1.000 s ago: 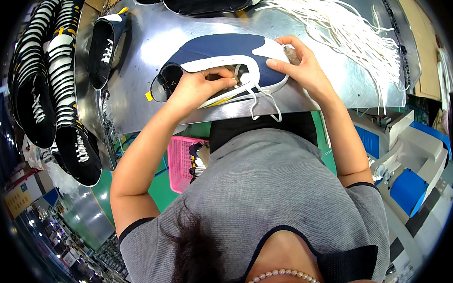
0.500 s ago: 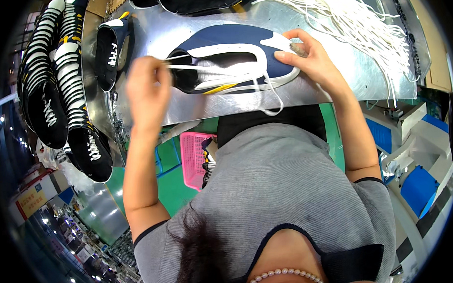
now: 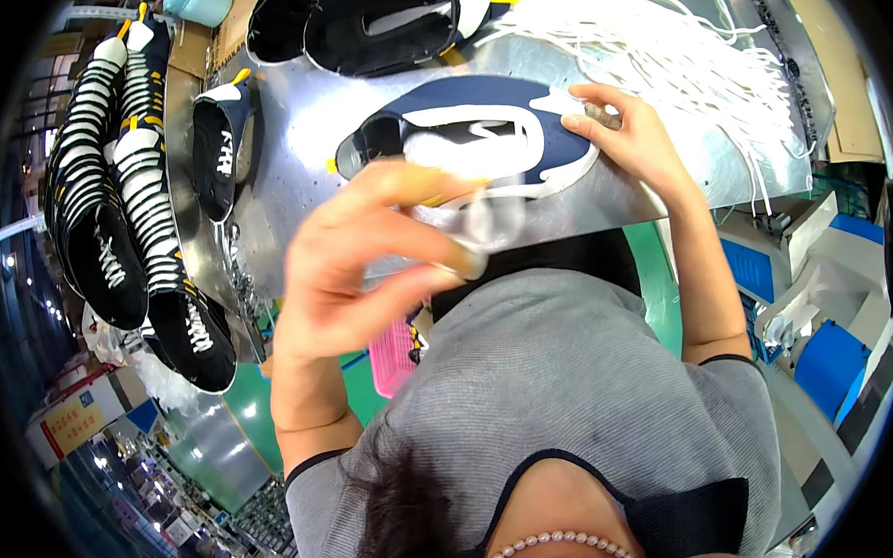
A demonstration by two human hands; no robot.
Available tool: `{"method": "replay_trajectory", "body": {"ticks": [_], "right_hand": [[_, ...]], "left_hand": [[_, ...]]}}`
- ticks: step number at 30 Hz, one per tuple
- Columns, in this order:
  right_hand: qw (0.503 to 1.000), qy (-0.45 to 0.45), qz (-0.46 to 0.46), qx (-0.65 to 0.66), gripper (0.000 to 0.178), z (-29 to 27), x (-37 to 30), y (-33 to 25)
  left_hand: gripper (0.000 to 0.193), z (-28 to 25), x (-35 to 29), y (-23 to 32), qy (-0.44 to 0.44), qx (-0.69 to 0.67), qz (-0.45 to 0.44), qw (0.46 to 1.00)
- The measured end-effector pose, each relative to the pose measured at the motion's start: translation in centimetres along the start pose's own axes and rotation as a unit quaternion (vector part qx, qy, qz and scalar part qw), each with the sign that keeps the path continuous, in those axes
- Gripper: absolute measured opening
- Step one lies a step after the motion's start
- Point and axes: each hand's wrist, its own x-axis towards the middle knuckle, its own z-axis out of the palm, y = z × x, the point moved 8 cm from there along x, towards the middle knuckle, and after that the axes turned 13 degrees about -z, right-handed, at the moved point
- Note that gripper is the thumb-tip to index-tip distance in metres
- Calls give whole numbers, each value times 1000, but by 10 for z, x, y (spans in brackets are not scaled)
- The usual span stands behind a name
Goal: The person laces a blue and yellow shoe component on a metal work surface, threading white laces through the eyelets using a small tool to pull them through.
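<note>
A navy shoe (image 3: pixel 470 96) with a white-edged opening and white trim lies sideways on the metal table, its toe to the right. My right hand (image 3: pixel 633 140) grips the toe between thumb and forefinger. A small grey-brown piece (image 3: pixel 603 116) shows inside that grip; I cannot make out what it is. My left hand (image 3: pixel 367 252) is raised in front of the shoe's near side, hiding part of it. Its thumb and a finger are pinched on a white shoelace (image 3: pixel 484 219), which is smeared by motion.
White shoelaces (image 3: pixel 675 64) lie heaped at the table's back right. More dark shoes (image 3: pixel 384 35) stand at the back, and a single one (image 3: pixel 216 154) at the left. Two long stacks of laced shoes (image 3: pixel 159 200) run along the far left. A pink basket (image 3: pixel 392 364) is below the table.
My left hand has come from the heel end toward me and to the right, closer to the camera. The right hand stays on the toe. The view has shifted slightly.
</note>
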Motion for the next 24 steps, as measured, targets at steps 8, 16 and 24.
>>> {"method": "replay_trajectory", "body": {"ticks": [8, 16, 24], "right_hand": [[963, 5, -89, 255, 22, 12, -12, -68], [921, 30, 35, 388, 15, 52, -2, -35], [979, -7, 68, 192, 41, 76, -1, -21]], "left_hand": [[11, 10, 49, -31, 168, 199, 8, 965], [21, 8, 29, -80, 159, 278, -95, 943], [54, 51, 38, -181, -24, -245, -520, 818]]}}
